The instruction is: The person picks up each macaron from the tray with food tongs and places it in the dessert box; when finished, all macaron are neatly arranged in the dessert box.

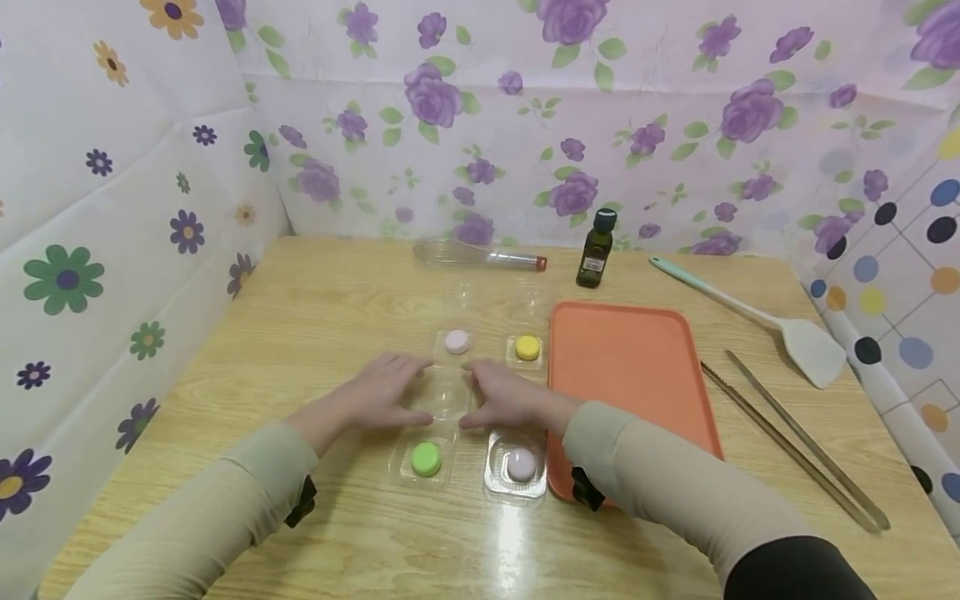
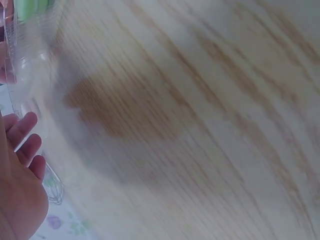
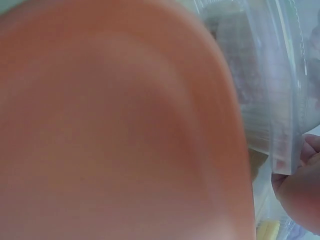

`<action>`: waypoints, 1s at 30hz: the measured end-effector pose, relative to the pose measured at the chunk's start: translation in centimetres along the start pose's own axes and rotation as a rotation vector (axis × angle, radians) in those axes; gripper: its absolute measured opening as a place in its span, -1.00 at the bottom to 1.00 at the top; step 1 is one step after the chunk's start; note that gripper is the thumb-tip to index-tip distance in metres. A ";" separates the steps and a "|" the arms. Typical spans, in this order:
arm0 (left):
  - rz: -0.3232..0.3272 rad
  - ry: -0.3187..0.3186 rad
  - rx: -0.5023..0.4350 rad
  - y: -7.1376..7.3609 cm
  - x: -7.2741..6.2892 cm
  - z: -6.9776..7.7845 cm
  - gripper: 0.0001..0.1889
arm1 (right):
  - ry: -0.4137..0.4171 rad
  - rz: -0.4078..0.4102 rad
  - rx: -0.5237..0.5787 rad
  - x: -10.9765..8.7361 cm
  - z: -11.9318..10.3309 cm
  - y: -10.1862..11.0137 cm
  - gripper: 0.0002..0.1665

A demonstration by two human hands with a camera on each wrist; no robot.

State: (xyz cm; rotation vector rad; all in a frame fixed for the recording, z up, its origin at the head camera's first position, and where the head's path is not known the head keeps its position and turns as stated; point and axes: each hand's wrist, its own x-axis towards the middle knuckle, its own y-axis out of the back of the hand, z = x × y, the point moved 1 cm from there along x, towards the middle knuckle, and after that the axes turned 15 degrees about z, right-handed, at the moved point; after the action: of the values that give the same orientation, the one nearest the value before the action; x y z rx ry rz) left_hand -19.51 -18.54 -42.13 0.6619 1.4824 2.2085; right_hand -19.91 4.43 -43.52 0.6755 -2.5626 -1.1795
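Between my two hands lies the clear lid [image 1: 447, 402] of a plastic clamshell box whose tray holds a green macaron [image 1: 426, 458]. My left hand [image 1: 384, 390] is at the lid's left side, thumb and fingers spread apart. On the opposite side is my right hand [image 1: 504, 395], thumb and fingers likewise spread, fingertips right at the lid's edge. Below my right hand, a clear box [image 1: 516, 492] holds a lilac macaron [image 1: 521, 464]. Behind the hands, a pale pink macaron [image 1: 457, 341] and a yellow macaron [image 1: 527, 347] sit in two more clear boxes, lids folded back.
An orange tray [image 1: 626, 367] lies under my right forearm. Metal tongs [image 1: 802, 442] and a white spatula [image 1: 813, 350] are to its right. Along the back are a whisk [image 1: 480, 254] and a dark bottle [image 1: 596, 250]. Patterned cloth walls enclose the wooden table [image 1: 322, 292].
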 end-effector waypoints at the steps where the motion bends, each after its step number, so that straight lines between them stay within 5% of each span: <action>1: 0.004 -0.001 -0.001 0.0 0.1 0.1 -0.04 | -0.004 0.006 -0.001 0.0 0.0 0.1 0.10; 6: 0.045 -0.008 0.007 0.3 0.6 0.4 -0.03 | -0.025 0.050 0.004 -0.2 -0.3 0.6 0.08; 15: 0.177 -0.046 -0.011 0.6 1.2 1.1 -0.06 | 0.065 0.136 0.070 -0.9 -0.3 1.4 0.07; 22: 0.300 -0.090 0.055 1.1 1.1 1.6 -0.04 | -0.009 0.116 0.290 -1.3 -0.4 2.0 0.12; 30: 0.371 -0.112 0.127 1.5 1.3 2.3 -0.04 | -0.078 0.076 0.502 -1.7 -0.6 2.6 -0.14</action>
State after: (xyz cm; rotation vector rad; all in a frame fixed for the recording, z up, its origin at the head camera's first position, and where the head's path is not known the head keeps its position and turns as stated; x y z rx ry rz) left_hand -19.30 -16.66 -39.82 1.1652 1.5525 2.3052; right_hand -19.01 6.41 -41.20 0.6272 -2.9471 -0.5420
